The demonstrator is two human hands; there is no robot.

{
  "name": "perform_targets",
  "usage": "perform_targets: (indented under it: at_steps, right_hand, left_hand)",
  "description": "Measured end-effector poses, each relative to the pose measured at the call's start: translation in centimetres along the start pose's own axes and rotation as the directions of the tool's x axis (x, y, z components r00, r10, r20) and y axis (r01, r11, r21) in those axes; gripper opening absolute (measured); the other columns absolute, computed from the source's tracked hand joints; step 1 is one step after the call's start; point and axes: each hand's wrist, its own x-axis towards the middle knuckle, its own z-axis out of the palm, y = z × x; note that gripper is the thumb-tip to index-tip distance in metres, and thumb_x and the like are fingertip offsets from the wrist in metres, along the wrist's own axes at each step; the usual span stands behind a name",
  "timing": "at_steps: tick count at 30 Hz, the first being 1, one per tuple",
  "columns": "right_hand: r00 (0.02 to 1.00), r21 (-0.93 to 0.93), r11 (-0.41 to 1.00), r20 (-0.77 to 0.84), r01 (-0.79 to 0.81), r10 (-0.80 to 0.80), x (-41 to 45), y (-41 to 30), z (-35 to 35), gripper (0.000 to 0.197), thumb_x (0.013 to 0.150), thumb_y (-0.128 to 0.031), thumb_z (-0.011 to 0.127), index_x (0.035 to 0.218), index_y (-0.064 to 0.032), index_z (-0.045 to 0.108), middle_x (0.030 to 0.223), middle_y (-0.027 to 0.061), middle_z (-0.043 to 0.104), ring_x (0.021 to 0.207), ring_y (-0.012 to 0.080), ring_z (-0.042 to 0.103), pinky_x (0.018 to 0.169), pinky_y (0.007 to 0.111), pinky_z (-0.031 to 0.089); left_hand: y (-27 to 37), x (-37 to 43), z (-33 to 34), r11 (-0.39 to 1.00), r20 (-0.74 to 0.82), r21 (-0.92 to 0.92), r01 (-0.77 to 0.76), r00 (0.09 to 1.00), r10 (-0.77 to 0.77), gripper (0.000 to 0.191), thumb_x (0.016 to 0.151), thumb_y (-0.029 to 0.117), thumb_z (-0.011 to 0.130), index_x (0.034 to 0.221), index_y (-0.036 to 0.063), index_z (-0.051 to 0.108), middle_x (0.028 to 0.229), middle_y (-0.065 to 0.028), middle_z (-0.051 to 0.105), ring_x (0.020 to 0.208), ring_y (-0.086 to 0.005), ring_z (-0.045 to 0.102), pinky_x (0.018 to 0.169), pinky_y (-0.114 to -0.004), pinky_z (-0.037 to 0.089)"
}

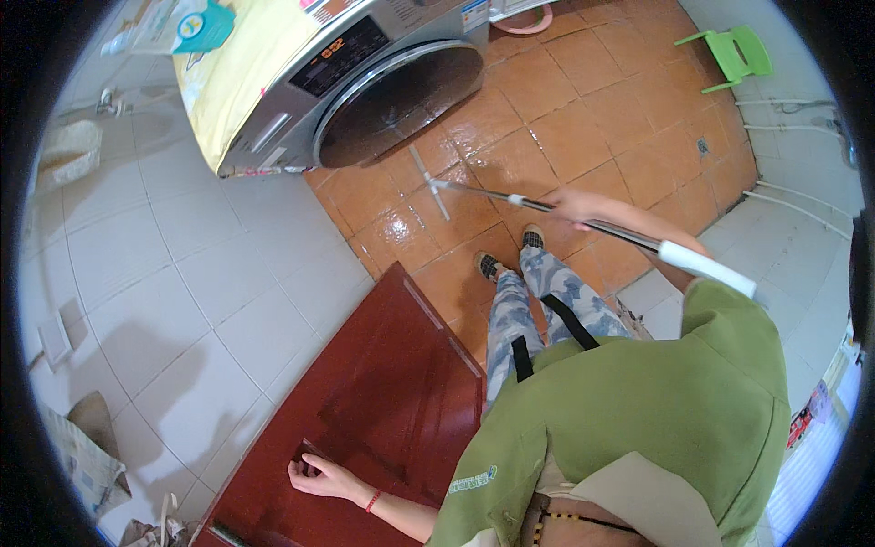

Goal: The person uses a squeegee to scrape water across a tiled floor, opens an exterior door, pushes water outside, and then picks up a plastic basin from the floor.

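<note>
My right hand is closed around the metal pole of a floor squeegee. The pole's white grip slants back beside my right upper arm. Its thin white crosswise head rests on wet orange floor tiles, in front of the washing machine. My left hand, with a red cord bracelet at the wrist, is over a dark red panelled door. Its fingers are curled near a small dark fitting on the door; whether they grip it cannot be told.
A front-loading washing machine with a yellow cover stands at the top left. The small green plastic chair is by the right wall, near white pipes and a floor drain. A pink basin lies beyond the machine. White tiles line the walls.
</note>
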Motion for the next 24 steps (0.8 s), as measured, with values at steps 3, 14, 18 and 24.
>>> perform_targets:
  at_steps: [3, 14, 18, 24]
  right_hand:
    - [0.986, 0.318, 0.941, -0.078, -0.113, 0.145, -6.1, 5.3, -1.6, 0.028, 0.078, -0.019, 0.046, 0.106, -0.0137, 0.05, 0.047, -0.0031, 0.037, 0.034, 0.0054, 0.037, 0.029, 0.02, 0.032]
    - [0.818, 0.831, 0.547, -0.241, -0.104, 0.522, -16.7, 17.5, 5.2, 0.03, 0.075, -0.012, 0.049, 0.105, -0.0075, 0.05, 0.047, -0.0021, 0.04, 0.031, 0.0059, 0.037, 0.026, 0.021, 0.031]
    - [0.844, 0.799, 0.598, -0.356, 0.054, 0.4, -13.0, 13.5, 4.2, 0.025, 0.078, -0.013, 0.047, 0.101, -0.0046, 0.053, 0.046, -0.0019, 0.04, 0.033, 0.0064, 0.038, 0.028, 0.021, 0.03]
    - [0.841, 0.658, 0.658, -0.536, 0.366, 0.067, 1.2, 10.9, -2.4, 0.016, 0.08, -0.018, 0.046, 0.075, -0.0034, 0.052, 0.043, 0.001, 0.041, 0.032, 0.0081, 0.037, 0.03, 0.023, 0.029]
  left_hand:
    - [-0.5, 0.2, 1.2, 0.998, -0.021, -0.013, -0.057, 0.998, 0.057, 0.03, 0.08, 0.019, 0.048, 0.097, -0.0052, 0.043, 0.096, -0.0171, 0.042, 0.08, -0.0252, 0.047, 0.066, -0.034, 0.042]
    - [6.5, -3.2, 8.5, 0.818, 0.173, 0.316, -0.48, 0.877, 0.448, 0.029, 0.068, 0.016, 0.048, 0.095, 0.0054, 0.047, 0.101, -0.013, 0.045, 0.095, -0.0286, 0.04, 0.074, -0.043, 0.033]
    - [8.3, -5.2, 12.9, 0.798, 0.476, -0.069, -0.599, 0.683, 0.553, 0.032, 0.066, 0.01, 0.049, 0.097, 0.0013, 0.045, 0.099, -0.018, 0.043, 0.092, -0.034, 0.041, 0.076, -0.044, 0.033]
    - [7.6, -6.2, 17.3, 0.833, 0.726, -0.466, -0.298, 0.409, 0.553, 0.028, 0.069, 0.005, 0.049, 0.096, -0.0037, 0.045, 0.088, -0.0167, 0.044, 0.081, -0.0268, 0.046, 0.071, -0.034, 0.039]
